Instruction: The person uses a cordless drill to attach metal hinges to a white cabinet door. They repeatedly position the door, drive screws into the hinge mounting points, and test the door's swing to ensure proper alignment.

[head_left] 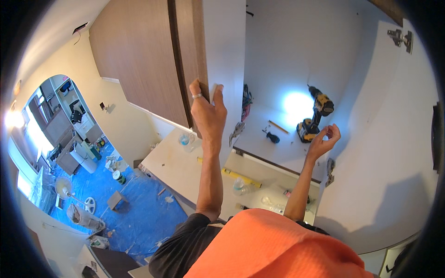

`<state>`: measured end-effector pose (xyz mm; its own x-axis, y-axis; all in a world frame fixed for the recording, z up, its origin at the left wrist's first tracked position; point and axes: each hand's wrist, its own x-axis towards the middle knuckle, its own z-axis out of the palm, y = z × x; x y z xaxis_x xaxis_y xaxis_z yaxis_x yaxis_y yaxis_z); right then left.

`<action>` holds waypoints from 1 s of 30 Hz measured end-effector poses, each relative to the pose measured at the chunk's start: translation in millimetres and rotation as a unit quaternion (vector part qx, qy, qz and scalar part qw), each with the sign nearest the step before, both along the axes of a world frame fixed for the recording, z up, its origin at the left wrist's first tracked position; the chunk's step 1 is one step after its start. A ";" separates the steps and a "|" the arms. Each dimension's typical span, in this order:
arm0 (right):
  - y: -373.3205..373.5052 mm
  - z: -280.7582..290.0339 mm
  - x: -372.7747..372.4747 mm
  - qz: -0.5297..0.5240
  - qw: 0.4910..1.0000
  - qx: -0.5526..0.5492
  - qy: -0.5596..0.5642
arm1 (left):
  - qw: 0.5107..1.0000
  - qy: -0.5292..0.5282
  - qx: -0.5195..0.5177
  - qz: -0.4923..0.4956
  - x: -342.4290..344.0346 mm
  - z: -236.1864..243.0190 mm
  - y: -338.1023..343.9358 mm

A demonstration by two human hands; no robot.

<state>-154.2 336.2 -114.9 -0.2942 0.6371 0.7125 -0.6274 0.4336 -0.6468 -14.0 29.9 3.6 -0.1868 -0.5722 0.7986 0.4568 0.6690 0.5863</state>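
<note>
Okay, so from the head camera: the left hand [211, 116] is up high and closed around the edge of a wood-grain cabinet door [197, 60], fingers on the brown side, thumb over on the white side, with a ring on one finger. The door stands swung out, and there's a metal hinge [237, 133] down near its bottom corner. The right hand [320, 146] is lower and over to the right, fingers curled in pretty narrow, just in front of a yellow-and-black drill [320, 104]. Can't tell if it's touching the drill or pinching anything small, sorry. The drill itself stands upright on its battery on the cabinet's white bottom shelf [259, 143], bit angled up, next to a bright patch of light on the back wall. Left of it on that shelf there's a stubby dark-handled screwdriver [272, 137] and a thin yellow stick [278, 127]. A second door [384, 116], white on the inside, hangs wide on the right. Below the cabinet, the table [178, 162] has a yellow bar [241, 178] and a clear plastic cup [238, 186] right beside it. Way down left, the floor's covered in blue sheeting [153, 213], with a pedestal fan [65, 187] standing there.
</note>
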 end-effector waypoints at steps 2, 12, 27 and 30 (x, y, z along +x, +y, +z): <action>-37.7 103.1 36.9 0.116 0.963 0.147 0.195 | 1.000 -0.007 0.003 -0.019 1.2 0.6 -1.1; -222.0 535.6 -20.4 -0.124 0.646 0.722 0.215 | 0.993 -0.046 0.031 -0.101 8.9 4.3 -13.7; -215.4 530.3 -40.1 -0.129 0.727 0.635 0.226 | 0.966 -0.019 -0.026 -0.258 9.4 6.1 -54.6; -194.4 543.6 -66.9 -0.464 0.513 0.672 0.265 | 0.956 -0.016 -0.043 -0.290 7.8 1.3 -59.6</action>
